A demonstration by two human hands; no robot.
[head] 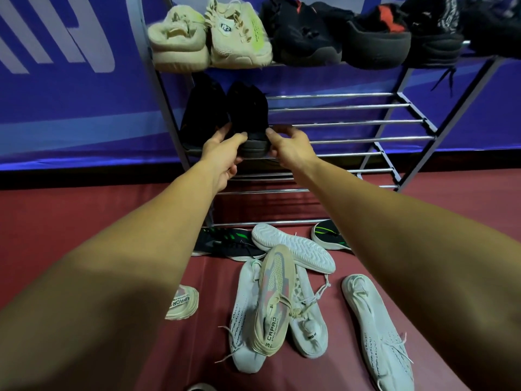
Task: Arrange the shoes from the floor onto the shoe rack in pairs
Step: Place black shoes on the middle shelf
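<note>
One blue banner with pale stripes covers the far wall. One dark red floor spreads below it.

One metal shoe rack with shelves of chrome bars stands against the banner.

Top shelf, left to right: a beige pair, side by side and touching, then a row of black shoes, some with red linings, running to the right edge of the view.

Middle shelf, left end: two black shoes. The left black shoe sits by the rack's upright. The right black shoe lies just beside it, toe to the wall, heel near.

Floor heap, near the rack's foot:
- four white shoes: one white shoe sole up, two lying side by side, one apart at the right;
- one beige lettered shoe lying across the side-by-side two;
- two black-and-green shoes, one left and one right, nearest the rack;
- one more beige shoe, partly hidden by the left forearm.

Both bare arms reach to the middle shelf. The left hand grasps the heel of the right black shoe from the left, thumb on top. The right hand grasps the same heel from the right, thumb against it.
</note>
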